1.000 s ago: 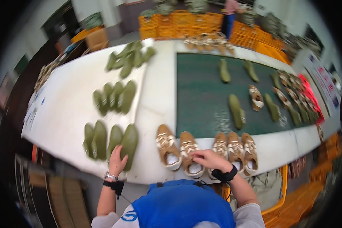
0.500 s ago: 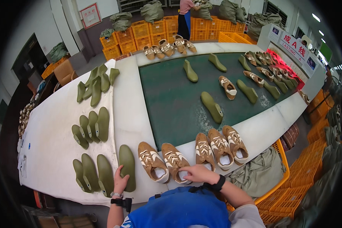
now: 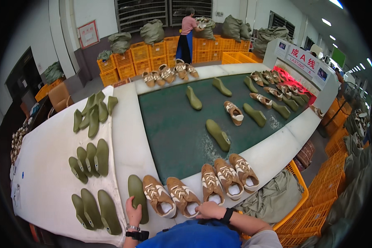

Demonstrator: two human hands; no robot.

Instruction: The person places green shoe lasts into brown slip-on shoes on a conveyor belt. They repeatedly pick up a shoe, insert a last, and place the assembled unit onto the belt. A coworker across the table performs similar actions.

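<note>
My left hand (image 3: 133,212) is closed around the heel end of a green shoe last (image 3: 137,191), which lies on the white table edge. My right hand (image 3: 211,210) pinches the heel collar of a brown-and-white lace-up shoe (image 3: 181,193); its fingertips are partly hidden at the shoe's opening. Between the last and that shoe sits a matching brown shoe (image 3: 156,192). Several more brown shoes (image 3: 227,175) stand just to the right, toes pointing away from me. Left of my left hand, a group of green lasts (image 3: 108,210) rests on white cloth.
A green conveyor belt (image 3: 173,136) carries scattered lasts and shoes ahead. More lasts (image 3: 102,157) line the cloth-covered table (image 3: 45,165). An orange crate (image 3: 295,175) with grey-green cloth stands at right. A person (image 3: 187,37) works by stacked orange crates (image 3: 140,52) at the back.
The whole view has tilted up, so the table sits lower and more of the back wall shows. Both hands keep their places at the last and the shoe.
</note>
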